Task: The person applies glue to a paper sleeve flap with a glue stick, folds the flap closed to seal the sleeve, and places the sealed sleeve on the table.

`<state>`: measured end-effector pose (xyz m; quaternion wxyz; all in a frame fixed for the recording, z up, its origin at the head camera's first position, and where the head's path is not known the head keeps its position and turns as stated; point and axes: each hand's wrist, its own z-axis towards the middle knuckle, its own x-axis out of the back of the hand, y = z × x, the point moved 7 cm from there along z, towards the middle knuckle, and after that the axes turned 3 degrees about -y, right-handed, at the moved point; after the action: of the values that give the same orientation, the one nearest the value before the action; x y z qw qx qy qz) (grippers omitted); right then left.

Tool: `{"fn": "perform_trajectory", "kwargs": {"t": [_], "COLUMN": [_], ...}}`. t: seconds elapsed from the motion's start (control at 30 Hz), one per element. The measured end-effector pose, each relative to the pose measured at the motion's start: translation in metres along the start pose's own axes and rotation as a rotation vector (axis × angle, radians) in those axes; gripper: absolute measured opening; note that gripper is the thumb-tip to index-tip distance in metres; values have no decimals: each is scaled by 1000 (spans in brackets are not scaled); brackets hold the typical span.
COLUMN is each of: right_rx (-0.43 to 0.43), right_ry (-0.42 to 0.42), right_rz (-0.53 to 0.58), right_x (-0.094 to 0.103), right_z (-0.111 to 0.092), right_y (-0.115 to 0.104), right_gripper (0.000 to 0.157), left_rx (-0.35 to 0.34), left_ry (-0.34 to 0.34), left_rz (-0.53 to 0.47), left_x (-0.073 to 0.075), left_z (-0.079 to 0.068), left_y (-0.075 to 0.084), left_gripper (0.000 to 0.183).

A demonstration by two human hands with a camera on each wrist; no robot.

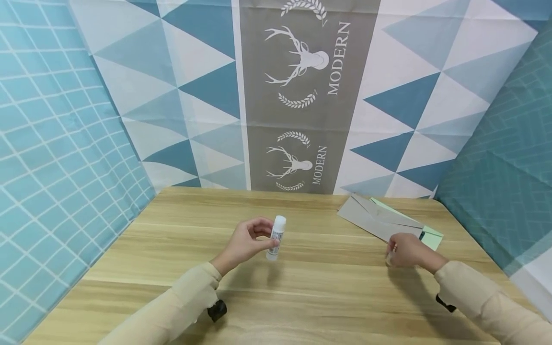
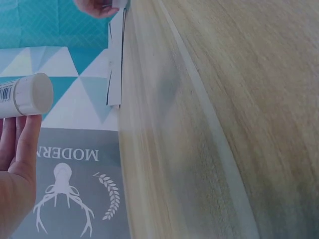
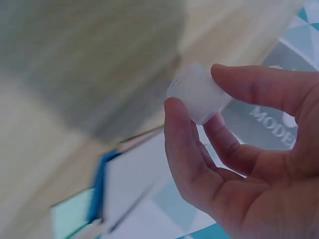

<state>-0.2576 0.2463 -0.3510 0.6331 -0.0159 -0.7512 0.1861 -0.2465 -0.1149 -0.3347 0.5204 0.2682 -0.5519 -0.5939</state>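
Note:
My left hand (image 1: 247, 241) holds a white glue stick (image 1: 277, 237) nearly upright above the middle of the table, between thumb and fingers. In the left wrist view one end of the glue stick (image 2: 35, 94) faces the camera, and printed bars show on its label. Over at the right, my right hand (image 1: 406, 249) pinches a small whitish cap (image 3: 197, 93) between thumb and fingertips. That hand is just in front of a grey envelope (image 1: 371, 218) and a light green envelope (image 1: 432, 238), which lie overlapped on the table.
The wooden table (image 1: 194, 215) ends at a patterned cloth backdrop (image 1: 293, 96). Tiled-pattern cloths hang at the left and right sides. A dark blue item (image 3: 97, 189) sits between the envelopes, its kind unclear from blur.

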Motion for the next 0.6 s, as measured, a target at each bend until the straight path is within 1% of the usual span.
{"fn": "perform_trajectory", "kwargs": {"t": [0.07,0.17,0.27,0.37,0.53,0.6], "right_rx": [17,12,36,109,267,318], "right_ry": [5,-20,-35,-17,42,66], "right_rz": [13,42,69,101,155,185], "right_x": [5,13,21,28,39,43], "right_z": [3,9,15,20,24,24], "right_y": [-9,-25,-45,-67,-100,-110], "right_gripper": [7,12,16,16,15,16], "left_rx": [7,19,23,15,-1,-4], "left_ry": [-10,-34,-59,-66,-51,-48], "left_rz": [-9,-22,-26,-19,-15,-15], "left_x": [-1,-5,-9,-11,-11,-12], "left_z": [1,1,1,1,2,2], "left_y": [0,-1,-1,0,2,2], "left_gripper": [35,35,36,36,36,35]}}
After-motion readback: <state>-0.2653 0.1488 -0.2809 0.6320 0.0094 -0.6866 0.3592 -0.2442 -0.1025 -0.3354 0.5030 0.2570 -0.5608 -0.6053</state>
